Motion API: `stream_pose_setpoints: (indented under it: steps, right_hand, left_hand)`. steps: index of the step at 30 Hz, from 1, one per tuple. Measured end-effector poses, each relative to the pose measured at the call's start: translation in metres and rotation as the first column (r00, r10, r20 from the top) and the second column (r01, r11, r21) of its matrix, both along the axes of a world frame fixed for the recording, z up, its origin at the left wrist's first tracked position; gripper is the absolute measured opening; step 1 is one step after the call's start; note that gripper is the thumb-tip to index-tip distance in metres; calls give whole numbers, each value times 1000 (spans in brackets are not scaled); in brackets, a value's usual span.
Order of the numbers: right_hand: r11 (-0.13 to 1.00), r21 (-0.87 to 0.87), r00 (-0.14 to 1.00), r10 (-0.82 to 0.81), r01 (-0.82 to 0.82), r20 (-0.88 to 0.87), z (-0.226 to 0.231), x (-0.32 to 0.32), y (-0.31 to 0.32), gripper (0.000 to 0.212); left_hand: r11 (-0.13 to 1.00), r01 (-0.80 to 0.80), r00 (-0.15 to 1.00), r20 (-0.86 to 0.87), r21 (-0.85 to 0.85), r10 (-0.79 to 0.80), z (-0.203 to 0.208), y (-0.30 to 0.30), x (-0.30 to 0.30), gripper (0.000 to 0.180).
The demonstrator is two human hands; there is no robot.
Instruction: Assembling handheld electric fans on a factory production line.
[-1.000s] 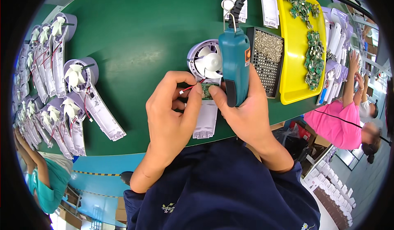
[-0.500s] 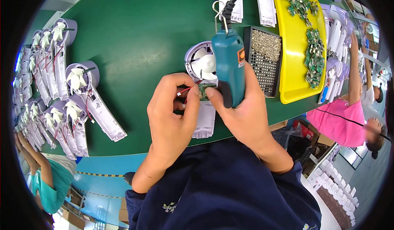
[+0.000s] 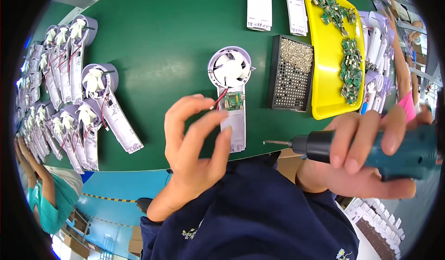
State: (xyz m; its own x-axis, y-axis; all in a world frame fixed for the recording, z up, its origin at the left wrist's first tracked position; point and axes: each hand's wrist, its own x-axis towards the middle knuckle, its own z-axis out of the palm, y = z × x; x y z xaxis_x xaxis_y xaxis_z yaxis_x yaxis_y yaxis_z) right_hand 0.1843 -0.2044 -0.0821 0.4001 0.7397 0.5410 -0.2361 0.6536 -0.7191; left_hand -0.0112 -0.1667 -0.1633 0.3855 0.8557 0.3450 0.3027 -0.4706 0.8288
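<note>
A small handheld fan (image 3: 238, 132) in pale lilac plastic lies on the green table in front of me, its round head away from me and its handle toward me. White blades (image 3: 229, 71) fill the head, and a green circuit board (image 3: 234, 101) sits in the upper handle. Red and dark wires (image 3: 222, 97) run out beside the board. My left hand (image 3: 192, 142) is open at the handle's left side, fingers apart, the fingertips close to the wire ends. Off to the right, my right hand (image 3: 357, 151) grips a teal and black electric screwdriver (image 3: 320, 145), its bit pointing left.
Right of the fan stands a black screw tray (image 3: 291, 86) with loose screws, then a yellow tray (image 3: 327, 93) of circuit boards. Two handle shells (image 3: 259, 12) lie at the far edge. Rows of fan bodies (image 3: 123, 125) cover the left side. Co-workers' arms show at both sides.
My right hand has swung the screwdriver from above the fan to the right and turned it sideways. My left hand's fingers have spread off the board, leaving the fan and board uncovered.
</note>
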Motion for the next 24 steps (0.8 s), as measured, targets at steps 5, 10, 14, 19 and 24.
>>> stream_pose_setpoints:
  steps: [5,10,14,19,24]
  right_hand:
    - [997,76,1000,15,-13,-21,0,-7,2,76]
    - [998,52,998,40,-38,-39,4,-10,-4,76]
    - [998,61,996,36,-31,-76,-2,-16,-5,76]
    - [986,66,987,154,-150,-50,-4,-15,-6,76]
    - [994,85,993,78,-71,-85,-11,-19,-7,77]
  left_hand:
    - [976,218,973,-75,-5,-218,24,-4,-6,40]
    - [973,221,975,22,-68,-220,17,-7,0,41]
    - [969,227,971,95,-99,-218,16,-12,-1,28]
    - [945,301,950,127,-129,-285,15,-7,0,22]
    - [930,347,924,216,-124,-316,-1,-7,1,20]
